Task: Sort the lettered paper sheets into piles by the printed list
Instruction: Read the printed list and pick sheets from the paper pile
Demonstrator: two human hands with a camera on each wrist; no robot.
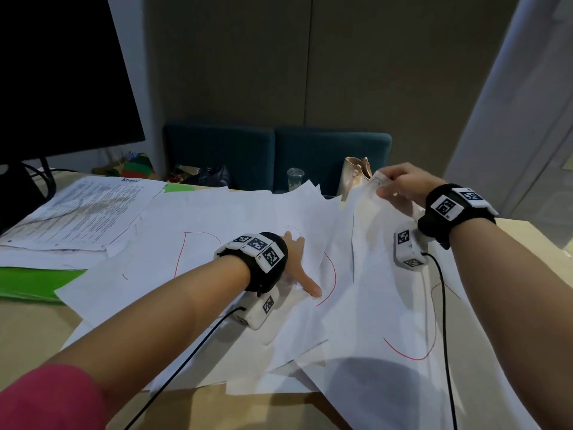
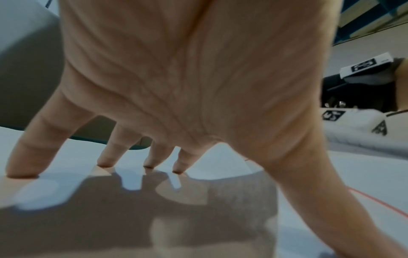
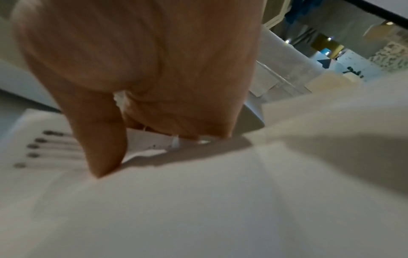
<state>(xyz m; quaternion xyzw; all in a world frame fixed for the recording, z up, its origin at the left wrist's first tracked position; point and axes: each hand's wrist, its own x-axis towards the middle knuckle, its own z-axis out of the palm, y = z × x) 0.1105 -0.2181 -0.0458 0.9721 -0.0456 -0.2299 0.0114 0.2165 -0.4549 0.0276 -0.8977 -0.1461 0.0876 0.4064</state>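
A loose spread of white paper sheets point(image 1: 235, 212) with large red pen strokes covers the desk. My left hand point(image 1: 297, 265) lies flat on the middle of the spread, its spread fingers point(image 2: 108, 157) pressing the top sheet point(image 2: 220, 162). My right hand point(image 1: 400, 187) is raised at the far right and pinches the top edge of a lifted sheet point(image 1: 378, 274), which hangs down toward me. In the right wrist view the thumb point(image 3: 101, 139) and fingers clamp that sheet point(image 3: 198, 200). A printed page point(image 1: 93, 209) with dense text lies at the left.
A dark monitor point(image 1: 55, 72) stands at the back left. A green folder point(image 1: 34, 280) lies under the papers on the left. Beyond the desk's point(image 1: 46, 330) far edge are teal chairs point(image 1: 276, 153), a clear plastic cup point(image 1: 295, 178) and a beige bag point(image 1: 356, 173).
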